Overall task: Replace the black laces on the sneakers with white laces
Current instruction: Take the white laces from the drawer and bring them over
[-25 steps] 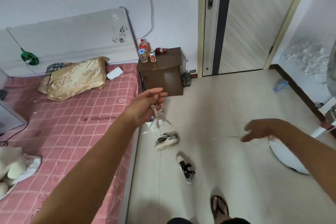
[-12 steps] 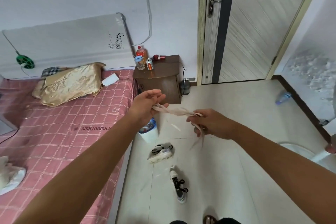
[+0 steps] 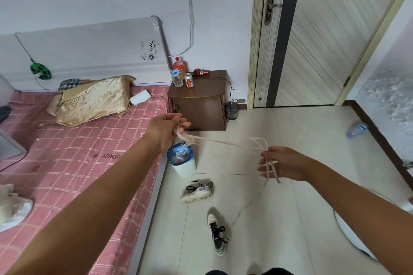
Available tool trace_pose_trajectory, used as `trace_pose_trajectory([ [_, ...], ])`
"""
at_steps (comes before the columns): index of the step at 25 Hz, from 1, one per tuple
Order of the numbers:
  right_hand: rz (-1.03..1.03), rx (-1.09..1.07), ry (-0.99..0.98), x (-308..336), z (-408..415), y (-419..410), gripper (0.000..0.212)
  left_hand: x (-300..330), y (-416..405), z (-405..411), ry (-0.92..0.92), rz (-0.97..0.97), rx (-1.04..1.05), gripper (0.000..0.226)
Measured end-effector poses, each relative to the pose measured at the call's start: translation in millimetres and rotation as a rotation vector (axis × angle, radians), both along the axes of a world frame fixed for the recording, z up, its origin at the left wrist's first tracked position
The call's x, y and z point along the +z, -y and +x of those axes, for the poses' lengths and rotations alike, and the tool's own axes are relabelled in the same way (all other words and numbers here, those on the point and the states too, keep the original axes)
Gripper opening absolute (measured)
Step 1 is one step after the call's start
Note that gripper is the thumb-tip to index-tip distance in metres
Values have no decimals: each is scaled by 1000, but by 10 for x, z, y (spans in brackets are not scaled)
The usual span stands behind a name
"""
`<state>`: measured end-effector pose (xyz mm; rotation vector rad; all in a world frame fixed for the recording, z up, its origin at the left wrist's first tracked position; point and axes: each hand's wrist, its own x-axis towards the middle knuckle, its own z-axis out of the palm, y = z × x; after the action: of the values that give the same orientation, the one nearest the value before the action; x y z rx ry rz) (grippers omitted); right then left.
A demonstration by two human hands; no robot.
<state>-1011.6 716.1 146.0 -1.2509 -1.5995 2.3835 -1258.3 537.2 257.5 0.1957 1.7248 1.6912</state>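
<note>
Your left hand [image 3: 166,133] and right hand [image 3: 282,164] each pinch the white laces [image 3: 223,143], stretched mid-frame; two sneakers [image 3: 196,192] with black laces lie on the floor below; bedsheet [image 3: 73,163] lettering unreadable.

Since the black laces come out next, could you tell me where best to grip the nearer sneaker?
Grip the nearer sneaker across its sides at the heel end, from above: it stands upright with its black laces on top, so the heel leaves them clear.

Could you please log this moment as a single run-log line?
left hand: holds white laces | right hand: holds other end | sneakers: on floor, black laces in
</note>
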Motion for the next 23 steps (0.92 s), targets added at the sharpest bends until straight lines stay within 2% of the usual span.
trace_pose_trajectory([
  [2,157,104,128,-95,74,-30,16,-4,44,-112,-10,-13,-2,13],
  [5,141,119,40,-119,122,-148,11,-73,93,-277,-210,-165,-46,14],
  [7,156,83,20,-78,179,-264,15,-109,117,-361,-359,-262,-104,18],
  [10,290,94,130,-69,366,-420,18,-87,203,-512,-369,-249,-187,27],
  [12,354,100,181,-45,406,-448,14,-45,238,-517,-303,-263,-462,38],
  [13,425,122,190,-2,367,-434,13,-20,221,-482,-339,-356,-647,45],
  [16,767,209,209,182,145,-396,8,105,59,-349,-710,-707,-1033,66],
  [18,725,204,167,337,60,-419,11,220,-44,-333,-963,-879,-1129,50],
  [20,640,203,147,516,23,-445,13,303,-98,-354,-1055,-954,-1141,16],
  [21,629,210,140,610,-1,-450,13,338,-113,-338,-1079,-942,-1116,9],
  [23,587,228,77,786,-73,-447,14,362,-151,-297,-1169,-868,-1043,17],
])
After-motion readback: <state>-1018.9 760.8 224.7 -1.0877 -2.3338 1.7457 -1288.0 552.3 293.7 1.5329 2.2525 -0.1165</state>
